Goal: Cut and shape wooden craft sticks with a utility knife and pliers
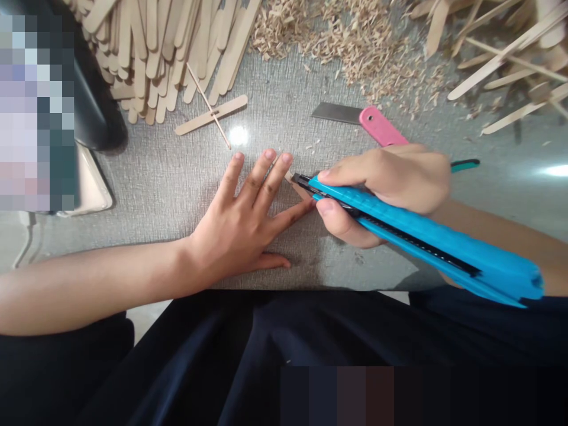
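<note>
My left hand [248, 219] lies flat on the grey mat [168, 177], fingers spread and stretched out, pressing down a small wooden piece [296, 184] whose end shows by the index finger. My right hand [390, 183] is closed around a blue utility knife [421, 236]. The knife's black tip rests against that wooden piece, just right of my left fingertips. Most of the wooden piece is hidden under my fingers.
A pile of flat wooden sticks [164, 53] lies at the back left, with one loose stick crossed by a thin skewer [212, 113]. Wood shavings [355, 41] spread across the back. A pink-handled blade [364, 118] lies behind my right hand. More sticks [510, 53] sit back right.
</note>
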The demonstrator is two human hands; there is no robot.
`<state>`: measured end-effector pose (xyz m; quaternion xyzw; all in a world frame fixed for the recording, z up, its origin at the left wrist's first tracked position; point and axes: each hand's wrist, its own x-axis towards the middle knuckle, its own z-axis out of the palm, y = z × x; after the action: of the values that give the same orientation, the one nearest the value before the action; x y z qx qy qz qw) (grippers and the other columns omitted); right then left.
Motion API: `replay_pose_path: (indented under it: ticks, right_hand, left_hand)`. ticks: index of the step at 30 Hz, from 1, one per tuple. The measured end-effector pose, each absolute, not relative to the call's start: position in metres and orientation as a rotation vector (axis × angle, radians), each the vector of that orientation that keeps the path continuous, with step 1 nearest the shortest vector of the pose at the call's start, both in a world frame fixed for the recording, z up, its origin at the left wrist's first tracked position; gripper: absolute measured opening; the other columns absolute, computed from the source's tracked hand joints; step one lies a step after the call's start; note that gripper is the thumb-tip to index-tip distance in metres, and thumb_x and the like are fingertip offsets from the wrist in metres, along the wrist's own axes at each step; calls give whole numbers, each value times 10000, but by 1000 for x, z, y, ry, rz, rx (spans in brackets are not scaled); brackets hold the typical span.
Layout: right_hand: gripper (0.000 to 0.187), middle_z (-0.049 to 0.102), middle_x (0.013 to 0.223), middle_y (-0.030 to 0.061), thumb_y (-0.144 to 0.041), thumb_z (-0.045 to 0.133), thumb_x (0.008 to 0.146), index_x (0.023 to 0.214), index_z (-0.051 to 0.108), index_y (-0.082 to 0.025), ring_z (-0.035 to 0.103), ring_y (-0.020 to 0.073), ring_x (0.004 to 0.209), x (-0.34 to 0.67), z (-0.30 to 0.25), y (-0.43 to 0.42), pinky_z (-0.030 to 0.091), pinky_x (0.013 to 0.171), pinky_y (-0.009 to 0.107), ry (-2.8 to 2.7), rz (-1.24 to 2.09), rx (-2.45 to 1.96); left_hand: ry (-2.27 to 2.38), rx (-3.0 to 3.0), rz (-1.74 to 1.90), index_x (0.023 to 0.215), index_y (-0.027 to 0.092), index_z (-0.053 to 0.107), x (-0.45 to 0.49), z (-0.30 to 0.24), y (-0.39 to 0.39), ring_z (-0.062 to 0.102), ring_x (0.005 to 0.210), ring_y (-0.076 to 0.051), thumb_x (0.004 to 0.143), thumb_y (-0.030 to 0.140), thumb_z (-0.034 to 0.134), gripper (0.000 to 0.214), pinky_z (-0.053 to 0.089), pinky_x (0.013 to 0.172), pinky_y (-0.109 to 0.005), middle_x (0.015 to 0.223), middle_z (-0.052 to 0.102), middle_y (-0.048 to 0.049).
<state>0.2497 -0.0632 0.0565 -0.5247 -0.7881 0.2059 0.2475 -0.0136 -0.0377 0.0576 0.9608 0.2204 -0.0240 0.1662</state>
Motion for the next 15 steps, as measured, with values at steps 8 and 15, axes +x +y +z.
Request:
replay_pose_path:
  ticks: [8,15]
  right_hand:
    - [185,695,745,-46,-351,671,972,1141,597,-350,700,240,599,250,56,-66,599,632,413,-2235,487,-1291]
    - [94,633,669,-61,-283,631,964,1008,551,-307,642,193,527,241,60,-60,545,548,361,-2198,401,-1243]
  left_hand:
    - [641,2692,-69,1887,328,300,-12,57,-38,294,1819,-546,985,721,839,1122,290,1481,-809,1985,244,-180]
    - [640,2718,-76,1862,319,358,-11,58,-39,312,1809,-559,982,706,854,1081,310,1462,-832,1977,262,-199]
